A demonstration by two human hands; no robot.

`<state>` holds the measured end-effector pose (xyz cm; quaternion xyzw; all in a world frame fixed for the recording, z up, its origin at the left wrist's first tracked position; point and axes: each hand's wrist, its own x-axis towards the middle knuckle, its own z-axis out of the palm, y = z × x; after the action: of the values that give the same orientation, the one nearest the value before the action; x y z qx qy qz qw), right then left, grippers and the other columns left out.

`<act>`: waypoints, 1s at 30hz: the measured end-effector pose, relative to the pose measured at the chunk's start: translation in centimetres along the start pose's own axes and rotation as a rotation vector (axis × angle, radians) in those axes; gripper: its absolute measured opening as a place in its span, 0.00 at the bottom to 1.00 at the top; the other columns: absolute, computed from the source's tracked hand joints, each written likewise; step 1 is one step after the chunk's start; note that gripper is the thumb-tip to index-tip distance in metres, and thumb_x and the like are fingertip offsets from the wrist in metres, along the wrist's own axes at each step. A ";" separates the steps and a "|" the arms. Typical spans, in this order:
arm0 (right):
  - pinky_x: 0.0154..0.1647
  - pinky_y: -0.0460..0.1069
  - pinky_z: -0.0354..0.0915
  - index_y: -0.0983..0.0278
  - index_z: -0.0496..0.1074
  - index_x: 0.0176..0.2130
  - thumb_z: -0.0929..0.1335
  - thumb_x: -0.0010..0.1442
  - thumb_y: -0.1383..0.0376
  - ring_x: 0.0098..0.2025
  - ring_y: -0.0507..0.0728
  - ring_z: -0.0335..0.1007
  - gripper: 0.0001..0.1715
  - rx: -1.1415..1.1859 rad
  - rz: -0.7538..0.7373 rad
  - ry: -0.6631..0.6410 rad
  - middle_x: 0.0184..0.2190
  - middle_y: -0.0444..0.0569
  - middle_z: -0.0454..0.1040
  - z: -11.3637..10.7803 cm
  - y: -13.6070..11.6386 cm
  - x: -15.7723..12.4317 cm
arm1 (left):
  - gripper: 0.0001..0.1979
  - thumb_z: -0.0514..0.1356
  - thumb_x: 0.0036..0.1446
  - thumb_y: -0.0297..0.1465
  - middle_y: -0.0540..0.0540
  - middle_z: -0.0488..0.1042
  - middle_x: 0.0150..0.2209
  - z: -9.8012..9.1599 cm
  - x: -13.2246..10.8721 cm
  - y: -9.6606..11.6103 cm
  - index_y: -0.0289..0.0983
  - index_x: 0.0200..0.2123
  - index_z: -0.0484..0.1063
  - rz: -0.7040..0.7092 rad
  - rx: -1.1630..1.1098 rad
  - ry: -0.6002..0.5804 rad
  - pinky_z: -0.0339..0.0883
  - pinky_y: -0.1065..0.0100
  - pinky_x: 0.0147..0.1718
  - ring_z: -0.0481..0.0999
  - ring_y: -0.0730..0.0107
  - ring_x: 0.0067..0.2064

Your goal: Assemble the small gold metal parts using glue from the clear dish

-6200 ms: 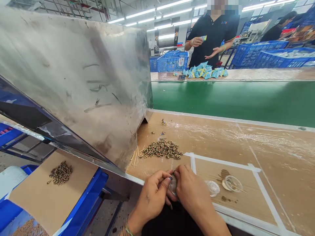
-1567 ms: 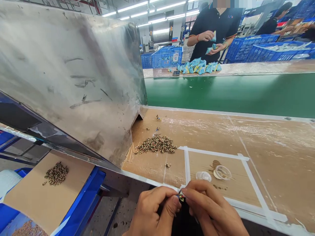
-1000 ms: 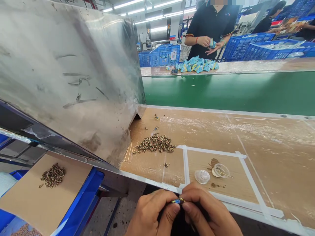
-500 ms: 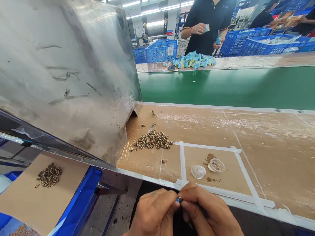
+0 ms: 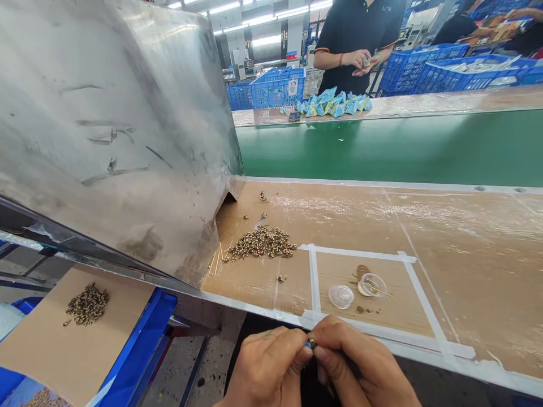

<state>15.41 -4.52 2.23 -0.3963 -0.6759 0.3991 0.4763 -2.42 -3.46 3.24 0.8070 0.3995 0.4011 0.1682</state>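
Observation:
My left hand [image 5: 271, 364] and my right hand [image 5: 360, 362] meet at the table's front edge, thumbs and forefingers pinched. Between their fingertips is a tiny part [image 5: 311, 343], blue on the left side and dark with a brass-yellow tint on the right. Both hands grip it; the fingers hide most of its shape. Beyond them on the table lies a heap of small brass-and-dark parts [image 5: 265, 243], with a few strays around it. Inside a white-taped rectangle stand a small clear cup [image 5: 373, 285] with a thin stick in it and a clear lid-like piece [image 5: 341, 296].
A large metal housing [image 5: 127, 113] rises at left, thin wooden sticks [image 5: 218, 261] by its corner. Lower left, cardboard [image 5: 51, 350] bears another heap of parts [image 5: 87, 304]. Past the green belt [image 5: 382, 147], a co-worker [image 5: 360, 34] stands behind blue packets [image 5: 335, 103] and near blue crates [image 5: 278, 89].
My hands stay pinched on the tiny part, with only slight finger movement. Across the belt, the co-worker's hands have come together; before, they were apart, one holding up a small packet.

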 end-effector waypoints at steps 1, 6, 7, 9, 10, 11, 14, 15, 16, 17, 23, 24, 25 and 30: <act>0.30 0.44 0.65 0.57 0.72 0.40 0.63 0.76 0.69 0.27 0.51 0.70 0.12 -0.001 0.004 0.001 0.28 0.40 0.72 0.0 0.0 0.0 | 0.15 0.50 0.76 0.27 0.54 0.65 0.23 -0.1 0.2 0.1 0.40 0.32 0.62 0.000 0.001 0.000 0.57 0.69 0.23 0.67 0.74 0.21; 0.31 0.44 0.65 0.57 0.72 0.41 0.62 0.76 0.69 0.28 0.51 0.70 0.12 0.001 -0.002 0.001 0.29 0.40 0.71 0.1 0.1 0.1 | 0.12 0.50 0.73 0.23 0.54 0.69 0.24 -0.4 0.6 0.3 0.40 0.35 0.64 0.012 -0.013 -0.052 0.60 0.70 0.23 0.70 0.73 0.22; 0.31 0.44 0.65 0.57 0.72 0.41 0.63 0.76 0.69 0.28 0.51 0.70 0.12 0.002 -0.006 0.000 0.29 0.39 0.71 0.1 0.1 0.1 | 0.12 0.51 0.72 0.22 0.54 0.69 0.24 -0.4 0.6 0.2 0.40 0.35 0.64 0.008 -0.019 -0.050 0.60 0.70 0.23 0.70 0.73 0.22; 0.31 0.44 0.65 0.56 0.72 0.42 0.63 0.75 0.70 0.28 0.51 0.70 0.12 -0.001 -0.013 0.002 0.29 0.39 0.72 0.0 0.2 0.2 | 0.11 0.51 0.71 0.22 0.54 0.68 0.24 -0.2 0.5 0.1 0.40 0.35 0.64 0.005 -0.033 -0.037 0.60 0.70 0.23 0.69 0.74 0.22; 0.31 0.44 0.66 0.56 0.72 0.42 0.63 0.75 0.70 0.28 0.51 0.70 0.12 -0.004 -0.016 0.004 0.30 0.39 0.72 0.0 0.2 0.2 | 0.11 0.51 0.71 0.21 0.54 0.68 0.25 -0.2 0.4 0.0 0.40 0.35 0.64 0.006 -0.037 -0.038 0.59 0.70 0.23 0.69 0.74 0.22; 0.31 0.44 0.66 0.56 0.72 0.42 0.63 0.75 0.70 0.28 0.51 0.70 0.12 -0.008 -0.017 0.004 0.30 0.39 0.72 0.0 0.3 0.2 | 0.11 0.51 0.71 0.21 0.54 0.68 0.25 -0.1 0.4 -0.1 0.40 0.35 0.64 0.006 -0.035 -0.041 0.59 0.70 0.23 0.69 0.74 0.22; 0.31 0.44 0.65 0.55 0.72 0.43 0.63 0.75 0.70 0.29 0.51 0.70 0.11 -0.014 -0.018 -0.008 0.31 0.39 0.73 -0.1 0.4 0.2 | 0.12 0.51 0.72 0.22 0.55 0.67 0.24 -0.1 0.5 -0.1 0.41 0.35 0.63 0.011 -0.023 -0.045 0.58 0.70 0.23 0.68 0.75 0.22; 0.31 0.44 0.65 0.56 0.72 0.43 0.63 0.75 0.70 0.29 0.51 0.70 0.11 -0.013 -0.019 -0.006 0.31 0.39 0.73 0.0 0.5 0.2 | 0.12 0.51 0.72 0.23 0.55 0.67 0.24 -0.1 0.5 -0.1 0.41 0.35 0.63 0.012 -0.018 -0.043 0.58 0.70 0.23 0.68 0.75 0.22; 0.32 0.44 0.65 0.56 0.72 0.43 0.63 0.75 0.70 0.29 0.51 0.70 0.11 -0.011 -0.021 -0.004 0.31 0.40 0.72 0.0 0.5 0.2 | 0.12 0.50 0.73 0.23 0.54 0.67 0.24 -0.1 0.6 -0.1 0.40 0.35 0.63 0.012 -0.015 -0.043 0.58 0.70 0.23 0.68 0.74 0.22; 0.32 0.44 0.65 0.56 0.72 0.44 0.63 0.75 0.70 0.29 0.51 0.70 0.11 -0.008 -0.024 -0.004 0.31 0.40 0.72 0.0 0.6 0.2 | 0.12 0.50 0.73 0.23 0.54 0.68 0.24 -0.2 0.6 -0.1 0.40 0.35 0.63 0.010 -0.011 -0.052 0.59 0.70 0.23 0.68 0.74 0.22; 0.34 0.43 0.66 0.55 0.70 0.44 0.62 0.75 0.70 0.31 0.50 0.70 0.11 -0.033 -0.003 -0.044 0.32 0.39 0.72 -0.2 0.5 0.2 | 0.12 0.50 0.73 0.23 0.54 0.68 0.25 -0.3 0.6 -0.2 0.40 0.35 0.64 -0.002 -0.021 -0.066 0.59 0.70 0.24 0.69 0.74 0.23; 0.34 0.43 0.66 0.55 0.70 0.44 0.63 0.75 0.70 0.31 0.50 0.70 0.11 -0.036 -0.006 -0.045 0.32 0.39 0.72 -0.2 0.5 0.2 | 0.12 0.51 0.73 0.23 0.55 0.67 0.25 -0.3 0.6 -0.2 0.40 0.35 0.64 -0.006 -0.021 -0.061 0.59 0.70 0.24 0.69 0.75 0.23; 0.34 0.43 0.66 0.55 0.70 0.44 0.63 0.75 0.71 0.31 0.51 0.71 0.11 -0.039 -0.008 -0.048 0.32 0.39 0.72 -0.2 0.5 0.2 | 0.12 0.51 0.73 0.23 0.55 0.67 0.25 -0.3 0.6 -0.2 0.40 0.35 0.64 -0.005 -0.018 -0.058 0.59 0.70 0.24 0.68 0.75 0.23; 0.34 0.44 0.66 0.55 0.71 0.46 0.62 0.75 0.71 0.31 0.51 0.71 0.12 -0.014 -0.020 -0.026 0.33 0.40 0.73 0.0 0.7 0.0 | 0.12 0.50 0.73 0.23 0.54 0.69 0.25 -0.3 0.9 -0.2 0.40 0.36 0.65 0.037 -0.002 -0.069 0.61 0.70 0.24 0.70 0.73 0.23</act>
<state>15.51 -4.24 1.59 -0.3878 -0.6887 0.3945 0.4687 -2.47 -2.63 3.77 0.8274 0.3781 0.3764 0.1753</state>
